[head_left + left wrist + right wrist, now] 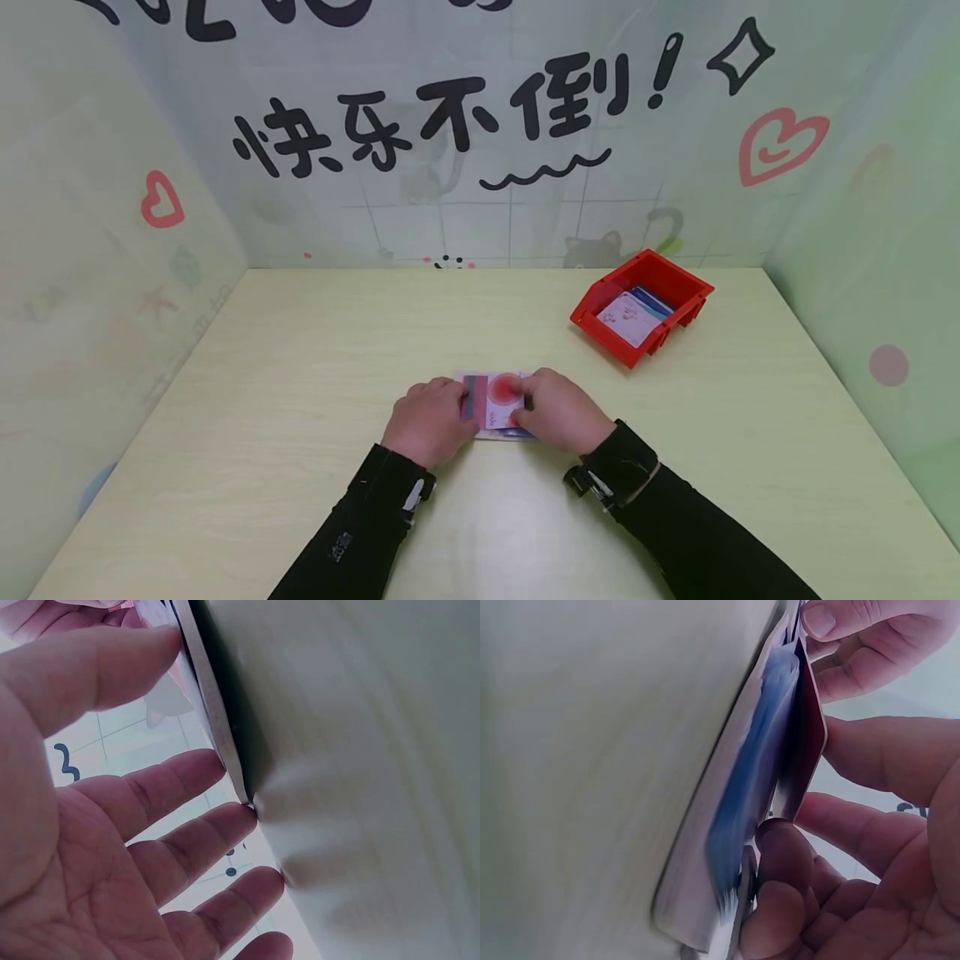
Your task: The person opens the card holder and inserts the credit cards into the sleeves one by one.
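A small card holder (474, 402) with pink and grey stripes lies on the table between both hands. My left hand (431, 421) grips its left end; in the left wrist view the thumb (139, 664) presses along its edge and several fingertips touch the table. My right hand (561, 412) pinches a pale card (495, 417) with a red round print at the right end. In the right wrist view that card's dark red underside (804, 742) is raised and tilted above blue, sleeve-like layers (750, 787). Part of the card holder is hidden by the fingers.
A red plastic bin (618, 342) stands at the back right of the wooden table (300, 350), with several cards (628, 317) inside. Printed wall panels (420, 225) enclose the table at the back and both sides.
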A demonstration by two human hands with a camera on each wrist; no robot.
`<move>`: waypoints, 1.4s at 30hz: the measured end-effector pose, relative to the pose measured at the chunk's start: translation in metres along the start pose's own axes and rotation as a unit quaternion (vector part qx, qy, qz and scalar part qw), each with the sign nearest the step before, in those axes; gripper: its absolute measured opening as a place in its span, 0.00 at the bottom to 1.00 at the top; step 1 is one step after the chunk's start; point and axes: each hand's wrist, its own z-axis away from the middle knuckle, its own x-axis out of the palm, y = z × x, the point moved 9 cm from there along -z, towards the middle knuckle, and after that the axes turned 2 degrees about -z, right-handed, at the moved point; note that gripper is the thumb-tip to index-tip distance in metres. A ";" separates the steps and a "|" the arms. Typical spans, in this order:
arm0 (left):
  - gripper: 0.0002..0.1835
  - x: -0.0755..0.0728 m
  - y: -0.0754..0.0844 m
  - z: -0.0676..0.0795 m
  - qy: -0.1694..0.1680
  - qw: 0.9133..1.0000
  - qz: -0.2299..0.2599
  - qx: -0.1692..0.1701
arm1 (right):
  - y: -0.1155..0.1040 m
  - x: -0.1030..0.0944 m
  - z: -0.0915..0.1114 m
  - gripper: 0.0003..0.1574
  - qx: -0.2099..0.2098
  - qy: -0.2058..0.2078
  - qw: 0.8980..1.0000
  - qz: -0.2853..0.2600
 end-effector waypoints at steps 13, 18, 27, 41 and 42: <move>0.23 0.001 -0.001 -0.001 0.005 1.000 -0.006 0.001 | -0.011 0.006 0.006 0.34 -0.051 -0.014 0.998 0.041; 0.25 0.000 -0.001 -0.001 0.007 1.000 -0.004 0.006 | -0.018 0.005 0.008 0.27 -0.079 0.003 0.995 0.060; 0.27 0.000 0.000 0.000 0.007 1.000 0.003 0.014 | -0.023 0.008 0.008 0.27 -0.093 0.000 0.995 0.048; 0.26 -0.002 0.000 -0.001 0.007 1.000 -0.009 0.007 | -0.040 0.012 0.019 0.21 -0.182 -0.015 0.975 0.129; 0.26 -0.002 0.000 -0.001 0.007 1.000 -0.010 0.008 | -0.039 0.012 0.020 0.22 -0.181 -0.017 0.974 0.134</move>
